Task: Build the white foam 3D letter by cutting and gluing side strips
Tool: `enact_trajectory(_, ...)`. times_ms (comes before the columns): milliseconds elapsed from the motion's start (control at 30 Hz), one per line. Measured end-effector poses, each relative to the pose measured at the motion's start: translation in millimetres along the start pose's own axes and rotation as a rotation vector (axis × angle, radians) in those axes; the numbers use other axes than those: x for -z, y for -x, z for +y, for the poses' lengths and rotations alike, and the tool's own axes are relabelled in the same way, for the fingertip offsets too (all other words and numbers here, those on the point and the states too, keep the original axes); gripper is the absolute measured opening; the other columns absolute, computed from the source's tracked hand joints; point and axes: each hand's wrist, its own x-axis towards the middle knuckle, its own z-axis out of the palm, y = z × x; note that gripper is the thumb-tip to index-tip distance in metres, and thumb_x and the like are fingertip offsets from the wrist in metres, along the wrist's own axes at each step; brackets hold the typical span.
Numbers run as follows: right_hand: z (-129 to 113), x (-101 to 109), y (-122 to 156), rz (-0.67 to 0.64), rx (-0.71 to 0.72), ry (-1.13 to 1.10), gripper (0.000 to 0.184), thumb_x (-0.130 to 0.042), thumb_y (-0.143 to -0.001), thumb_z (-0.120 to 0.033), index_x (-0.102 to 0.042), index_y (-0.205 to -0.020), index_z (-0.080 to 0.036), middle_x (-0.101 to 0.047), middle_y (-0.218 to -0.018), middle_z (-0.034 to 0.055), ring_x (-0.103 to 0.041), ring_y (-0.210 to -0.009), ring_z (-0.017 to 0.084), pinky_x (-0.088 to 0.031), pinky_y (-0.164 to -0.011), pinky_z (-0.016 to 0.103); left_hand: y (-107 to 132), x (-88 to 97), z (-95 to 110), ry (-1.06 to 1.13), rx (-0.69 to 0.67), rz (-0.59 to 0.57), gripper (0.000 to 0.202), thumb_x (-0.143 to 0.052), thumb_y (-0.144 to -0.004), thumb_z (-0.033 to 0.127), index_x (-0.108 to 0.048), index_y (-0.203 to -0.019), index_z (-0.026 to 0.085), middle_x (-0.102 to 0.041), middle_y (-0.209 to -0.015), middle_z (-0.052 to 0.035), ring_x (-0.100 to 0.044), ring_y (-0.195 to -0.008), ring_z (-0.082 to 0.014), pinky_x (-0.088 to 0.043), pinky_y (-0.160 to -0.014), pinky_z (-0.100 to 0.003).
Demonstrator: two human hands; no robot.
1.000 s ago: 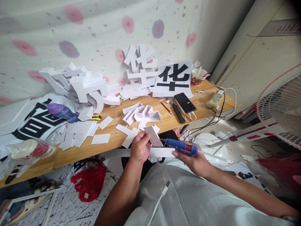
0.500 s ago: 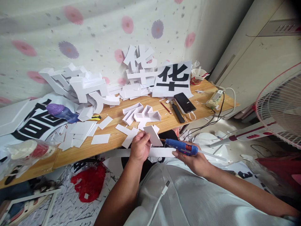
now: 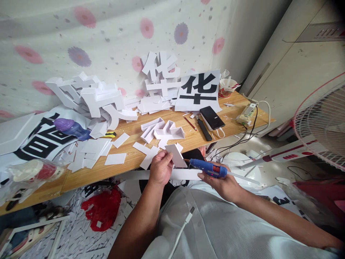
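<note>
My left hand (image 3: 160, 168) pinches a small white foam-board piece (image 3: 176, 155) just in front of the wooden table's (image 3: 81, 172) near edge. My right hand (image 3: 221, 184) grips a blue hot-glue gun (image 3: 207, 168) with a clear glue stick out of its back. The gun's nozzle touches the right lower edge of the white piece. A long white strip (image 3: 185, 175) lies across my lap below both hands. On the table just beyond sit partly built white foam letter shapes (image 3: 161, 131).
White 3D characters (image 3: 94, 99) pile at the back left. A printed sheet with a black character (image 3: 198, 90), a black phone (image 3: 212, 117), a knife (image 3: 204, 130), a power strip (image 3: 247, 113) and a cup (image 3: 226, 87) lie right. A fan (image 3: 320, 129) stands at right.
</note>
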Motion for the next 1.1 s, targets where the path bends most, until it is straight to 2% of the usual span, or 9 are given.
enact_trajectory(167,0.2,0.6,-0.2,0.005,0.004,0.021,0.045,-0.081,-0.087,-0.062,-0.064,-0.072,-0.023,-0.054,-0.063,-0.0011,-0.047,-0.061,0.016,-0.043,-0.056,0.030,-0.2,0.5,0.0,0.007,0.001,0.014,0.039,-0.097,-0.078,0.042,-0.083,-0.105,0.019,-0.083,-0.101,-0.0089,-0.077,-0.089,-0.0229,-0.058,-0.075,-0.033)
enact_trajectory(500,-1.6,-0.3,1.3,-0.024,-0.012,0.018,0.045,-0.081,-0.087,-0.058,-0.060,-0.069,-0.023,-0.053,-0.063,-0.0022,-0.045,-0.061,0.015,-0.040,-0.056,0.030,-0.3,1.8,1.3,0.024,-0.015,0.007,0.038,-0.097,-0.078,0.041,-0.083,-0.105,0.019,-0.083,-0.101,-0.0092,-0.078,-0.095,-0.0259,-0.062,-0.080,-0.036)
enact_trajectory(833,-4.8,-0.9,2.9,-0.010,-0.021,-0.015,0.041,-0.082,-0.086,-0.062,-0.074,-0.078,-0.022,-0.067,-0.067,0.0024,-0.060,-0.064,0.021,-0.052,-0.057,0.032,0.2,2.4,3.2,0.030,-0.019,0.025,0.040,-0.098,-0.075,0.042,-0.082,-0.104,0.019,-0.083,-0.099,-0.0097,-0.079,-0.098,-0.0286,-0.063,-0.082,-0.038)
enact_trajectory(1100,0.6,-0.1,4.1,-0.014,-0.013,0.034,0.043,-0.082,-0.088,-0.060,-0.066,-0.073,-0.023,-0.060,-0.066,-0.0003,-0.052,-0.063,0.017,-0.045,-0.057,0.031,-0.3,2.2,4.2,0.027,-0.017,0.032,0.040,-0.098,-0.075,0.043,-0.081,-0.101,0.018,-0.083,-0.100,-0.0094,-0.079,-0.100,-0.0287,-0.064,-0.082,-0.039)
